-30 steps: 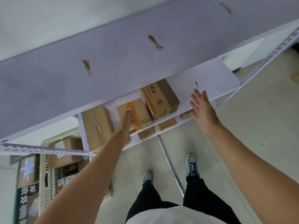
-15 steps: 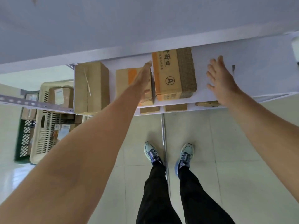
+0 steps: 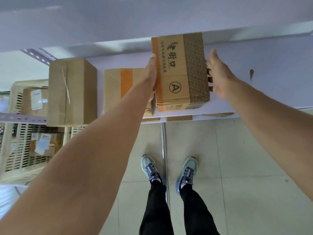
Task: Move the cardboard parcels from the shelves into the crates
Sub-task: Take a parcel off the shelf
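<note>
A cardboard parcel with a circled "A" and orange tape (image 3: 179, 73) stands on the white shelf (image 3: 254, 78). My left hand (image 3: 151, 77) presses flat against its left side. My right hand (image 3: 218, 75) presses its right side, fingers tucked behind it. Both hands clamp the parcel between them. To its left on the same shelf sit a parcel with an orange stripe (image 3: 118, 89) and a taller plain parcel (image 3: 71, 90).
A cream slotted crate (image 3: 20, 150) holding labelled parcels stands on the floor at the left, under a perforated shelf rail (image 3: 22, 117). More flat parcels (image 3: 179, 118) peek from the shelf below. My feet stand by a metal post (image 3: 163, 141) on the tiled floor.
Both hands have closed in from either side onto the "A" parcel. My head has tilted so the shelf looks nearer and level.
</note>
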Demonstrator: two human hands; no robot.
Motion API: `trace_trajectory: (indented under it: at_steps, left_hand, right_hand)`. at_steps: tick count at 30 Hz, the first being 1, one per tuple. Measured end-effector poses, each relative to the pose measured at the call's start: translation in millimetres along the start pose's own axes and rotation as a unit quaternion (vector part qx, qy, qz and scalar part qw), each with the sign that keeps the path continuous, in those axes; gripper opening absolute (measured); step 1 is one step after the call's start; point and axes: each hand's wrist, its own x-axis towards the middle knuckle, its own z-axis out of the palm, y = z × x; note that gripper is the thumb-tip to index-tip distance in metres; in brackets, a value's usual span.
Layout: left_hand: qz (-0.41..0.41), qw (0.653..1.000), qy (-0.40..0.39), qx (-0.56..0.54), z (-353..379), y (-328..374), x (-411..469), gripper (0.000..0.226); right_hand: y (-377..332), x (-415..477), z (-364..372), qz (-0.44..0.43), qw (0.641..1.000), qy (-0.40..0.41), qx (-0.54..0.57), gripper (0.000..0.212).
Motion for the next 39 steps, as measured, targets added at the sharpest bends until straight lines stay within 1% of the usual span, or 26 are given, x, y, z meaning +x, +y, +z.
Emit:
trace_trajectory:
  at_steps: [4, 8, 10, 13, 16, 19, 21, 24, 25, 27, 28, 30, 32, 35, 39]
  left_hand:
    - [0.024, 0.997, 0.014, -0.067, -1, -3, -3, 0.07]
    - [0.073, 0.987, 0.016, -0.144, -6, 0, -13, 0.069]
    - [0.103, 0.982, 0.016, -0.155, -6, 1, -20, 0.07]
    - [0.12, 0.978, 0.021, -0.168, -4, -5, -26, 0.072]
    - [0.114, 0.977, 0.022, -0.181, -3, -18, -27, 0.066]
    - [0.08, 0.982, 0.021, -0.17, -1, -34, -29, 0.062]
    - [0.067, 0.985, 0.008, -0.159, 0, -45, -29, 0.064]
    - [0.045, 0.991, -0.021, -0.124, 6, -47, -29, 0.071]
    - [0.033, 0.993, -0.023, -0.107, 10, -44, -29, 0.074]
    - [0.017, 0.996, -0.002, -0.087, 16, -40, -28, 0.077]
    - [0.016, 0.996, 0.007, -0.09, 17, -39, -27, 0.077]
    - [0.028, 0.993, 0.0, -0.111, 14, -38, -26, 0.08]
    - [0.039, 0.986, -0.031, -0.157, 8, -40, -27, 0.084]
    - [0.048, 0.966, -0.068, -0.246, 4, -43, -28, 0.081]
    - [0.029, 0.97, -0.068, -0.233, 6, -53, -34, 0.088]
  right_hand:
    - [-1, -6, -6, -0.04, 0.997, 0.033, 0.056, 0.064]
    - [-4, -13, -17, -0.115, 0.983, 0.059, 0.128, 0.069]
    - [-4, -16, -19, -0.139, 0.976, 0.064, 0.155, 0.069]
    - [4, -18, -20, -0.162, 0.965, 0.064, 0.195, 0.063]
    - [19, -21, -21, -0.16, 0.963, 0.053, 0.209, 0.063]
    - [36, -24, -24, -0.133, 0.972, 0.058, 0.185, 0.06]
    - [46, -23, -28, -0.115, 0.976, 0.061, 0.173, 0.057]
    - [49, -20, -32, -0.096, 0.983, 0.06, 0.141, 0.059]
    - [47, -19, -31, -0.088, 0.986, 0.058, 0.129, 0.058]
    - [43, -19, -29, -0.079, 0.99, 0.054, 0.108, 0.056]
    - [41, -19, -29, -0.079, 0.99, 0.053, 0.105, 0.057]
    - [37, -19, -31, -0.075, 0.988, 0.051, 0.122, 0.06]
    - [36, -21, -35, -0.078, 0.985, 0.035, 0.148, 0.069]
    - [40, -24, -35, -0.091, 0.981, 0.01, 0.171, 0.08]
    - [59, -22, -28, -0.082, 0.976, -0.014, 0.201, 0.086]
